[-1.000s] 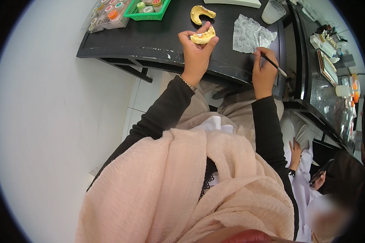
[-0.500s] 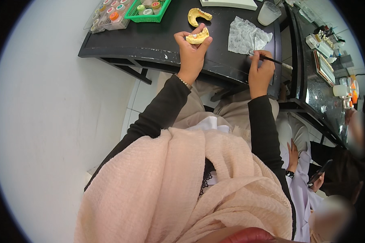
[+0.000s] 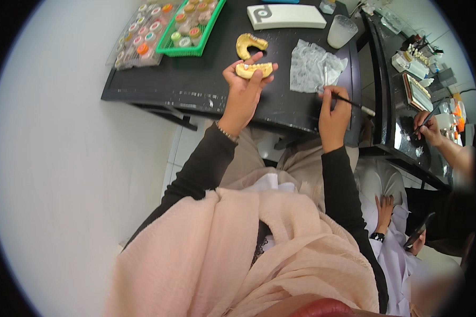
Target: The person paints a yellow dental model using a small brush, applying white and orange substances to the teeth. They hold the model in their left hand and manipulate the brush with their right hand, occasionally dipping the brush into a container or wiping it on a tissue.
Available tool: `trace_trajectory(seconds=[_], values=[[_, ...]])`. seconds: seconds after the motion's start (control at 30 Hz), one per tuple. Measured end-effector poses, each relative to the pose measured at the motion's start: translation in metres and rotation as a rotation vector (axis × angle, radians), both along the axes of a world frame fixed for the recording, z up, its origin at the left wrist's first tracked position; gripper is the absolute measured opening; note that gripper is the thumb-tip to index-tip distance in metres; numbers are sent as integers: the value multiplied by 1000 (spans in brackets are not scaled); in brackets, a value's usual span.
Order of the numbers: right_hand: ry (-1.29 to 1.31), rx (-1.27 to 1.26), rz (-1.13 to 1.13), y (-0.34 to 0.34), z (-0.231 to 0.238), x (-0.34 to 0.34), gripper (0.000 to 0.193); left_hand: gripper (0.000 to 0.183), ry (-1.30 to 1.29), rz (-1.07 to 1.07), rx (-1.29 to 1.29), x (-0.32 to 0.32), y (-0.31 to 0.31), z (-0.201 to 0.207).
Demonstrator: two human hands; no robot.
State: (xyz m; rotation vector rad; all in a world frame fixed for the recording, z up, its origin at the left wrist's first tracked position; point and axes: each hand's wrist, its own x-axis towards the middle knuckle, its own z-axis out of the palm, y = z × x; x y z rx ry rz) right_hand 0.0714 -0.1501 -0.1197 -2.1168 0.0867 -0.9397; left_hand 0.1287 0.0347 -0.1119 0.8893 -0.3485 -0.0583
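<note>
The left hand (image 3: 241, 96) pinches a yellow dental cast (image 3: 253, 71) between thumb and fingers above the black table (image 3: 190, 76), while the right hand (image 3: 334, 117) pinches a slim dark-handled tool (image 3: 351, 101) near a crumpled whitish sheet (image 3: 308, 67).

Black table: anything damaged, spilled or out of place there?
Yes, wear: pale chips break the dark finish along the black table's front edge, left of the left hand. The whitish sheet by the right hand is crumpled, perhaps harmlessly. I see no spill.
</note>
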Motion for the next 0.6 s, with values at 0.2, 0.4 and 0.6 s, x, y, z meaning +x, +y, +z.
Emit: trace_trajectory(seconds=[0.2,0.4,0.6], values=[[32,54,-4,0,5,-2,5,46,140,-394,-148,29,-3,51],[50,64,-20,-1,8,-3,1,49,237,-790,-292,65,-25,76],[166,-55,27,-2,10,-1,3,53,353,-783,-66,87,-36,60]])
